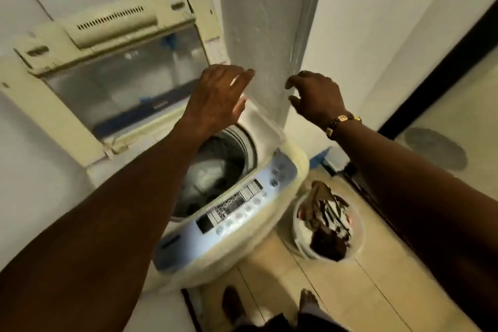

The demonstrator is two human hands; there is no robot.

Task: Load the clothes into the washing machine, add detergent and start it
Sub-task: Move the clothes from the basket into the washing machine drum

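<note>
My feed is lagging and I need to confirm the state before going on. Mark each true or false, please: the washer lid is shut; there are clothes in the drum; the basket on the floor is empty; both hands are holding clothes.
1. The washer lid is shut. False: it stands raised open.
2. There are clothes in the drum. True.
3. The basket on the floor is empty. False: clothes lie in it.
4. Both hands hold clothes. False: the left hand and right hand hold nothing.

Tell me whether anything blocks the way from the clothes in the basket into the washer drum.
Nothing visible does. The lid is raised, leaving the drum mouth open, and the basket of clothes stands uncovered on the floor right of the machine.
</note>
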